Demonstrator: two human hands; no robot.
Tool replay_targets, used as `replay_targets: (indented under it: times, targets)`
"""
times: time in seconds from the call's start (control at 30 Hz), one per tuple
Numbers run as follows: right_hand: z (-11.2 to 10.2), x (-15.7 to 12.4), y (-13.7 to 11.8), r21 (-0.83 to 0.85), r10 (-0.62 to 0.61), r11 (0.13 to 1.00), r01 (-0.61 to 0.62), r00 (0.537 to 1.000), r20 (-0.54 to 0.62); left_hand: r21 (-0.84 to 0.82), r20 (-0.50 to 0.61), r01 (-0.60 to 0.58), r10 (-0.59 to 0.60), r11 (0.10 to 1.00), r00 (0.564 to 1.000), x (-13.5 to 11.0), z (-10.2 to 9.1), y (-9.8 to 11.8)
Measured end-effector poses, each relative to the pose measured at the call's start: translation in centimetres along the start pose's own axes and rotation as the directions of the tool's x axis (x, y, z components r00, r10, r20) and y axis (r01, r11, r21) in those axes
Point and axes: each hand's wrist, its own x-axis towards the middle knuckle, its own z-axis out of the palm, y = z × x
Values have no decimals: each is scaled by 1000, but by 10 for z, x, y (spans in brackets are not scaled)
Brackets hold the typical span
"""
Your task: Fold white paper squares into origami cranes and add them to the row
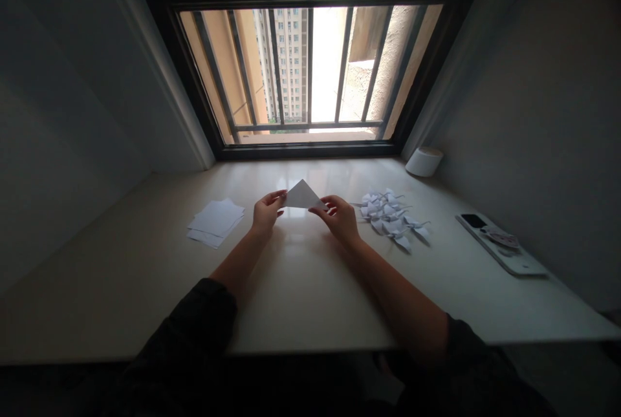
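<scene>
A sheet of white paper (303, 196), folded into a triangle with its point away from me, is held up above the table between both hands. My left hand (266, 211) pinches its left corner between thumb and fingers. At the right corner, my right hand (339, 215) grips it with the thumb on the near side. To the left lies a small stack of white paper sheets (216, 222), slightly fanned. Right of my right hand sits a pile of several folded paper cranes (388, 213).
A pale table (295, 300) runs up to a barred window (310, 74). A white cylindrical object (424, 162) stands at the back right corner. Along the right wall lies a white phone-shaped slab (502, 245) with small items on it. Walls close in both sides.
</scene>
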Motion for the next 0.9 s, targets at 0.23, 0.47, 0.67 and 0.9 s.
replay_targets:
  times: [0.23, 0.47, 0.67, 0.9]
  targets:
    - [-9, 1, -12, 32, -161, 986, 164, 985, -61, 115, 80, 46, -56, 992, 995, 0, -2, 2]
    - [-9, 6, -7, 109, -37, 993, 46, 996, -86, 256, 172, -102, 58, 961, 983, 1, -6, 8]
    - [-7, 8, 0, 169, 117, 981, -99, 988, -104, 542, 189, -312, 249, 780, 950, 1, -12, 15]
    - [-8, 8, -8, 258, 155, 958, -127, 984, -88, 421, 233, -246, 157, 873, 960, -1, -8, 14]
